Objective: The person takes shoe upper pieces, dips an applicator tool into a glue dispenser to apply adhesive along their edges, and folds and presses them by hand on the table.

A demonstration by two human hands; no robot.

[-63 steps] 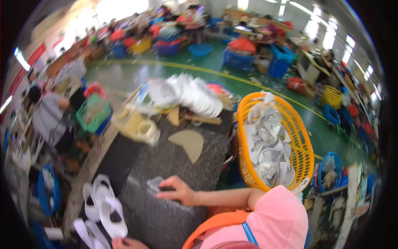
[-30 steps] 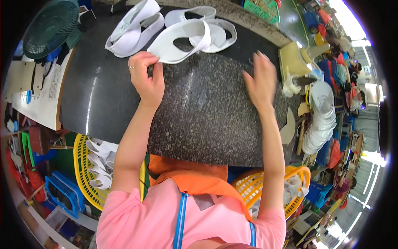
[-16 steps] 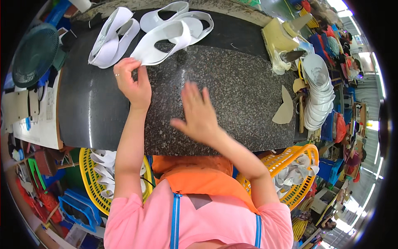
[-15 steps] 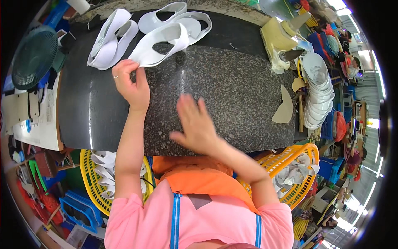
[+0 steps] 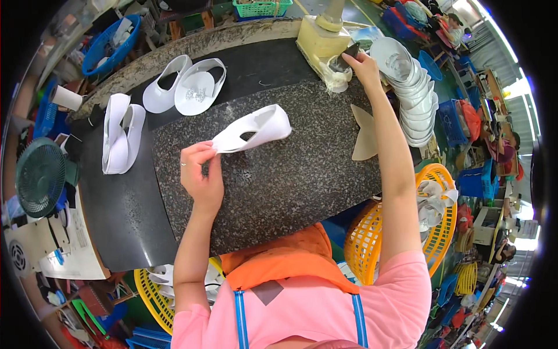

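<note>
My left hand [image 5: 203, 177] pinches one end of a white shoe upper [image 5: 272, 124], which is raised over the speckled stone slab [image 5: 279, 180]. Far to the right, my right hand [image 5: 366, 71] is closed on the dark, pointed handle [image 5: 352, 51] of a tool. Its lower end is hidden in the mouth of a pale yellow glue pot [image 5: 322, 47] crusted with residue. More white uppers lie on the black surface: one pair [image 5: 124, 136] stands on its side at the left, and two others [image 5: 199, 92] rest farther back.
Nested white cup-shaped pieces [image 5: 418, 113] curve along the right, near a beige cut-out piece [image 5: 365, 139]. Yellow baskets [image 5: 363, 241] holding white pieces stand below both sides of the bench. A dark green fan [image 5: 40, 174] is at the left.
My right hand has gone from over the slab to the handle at the glue pot. My left hand has drawn the upper nearer, away from the others. The whole view has shifted.
</note>
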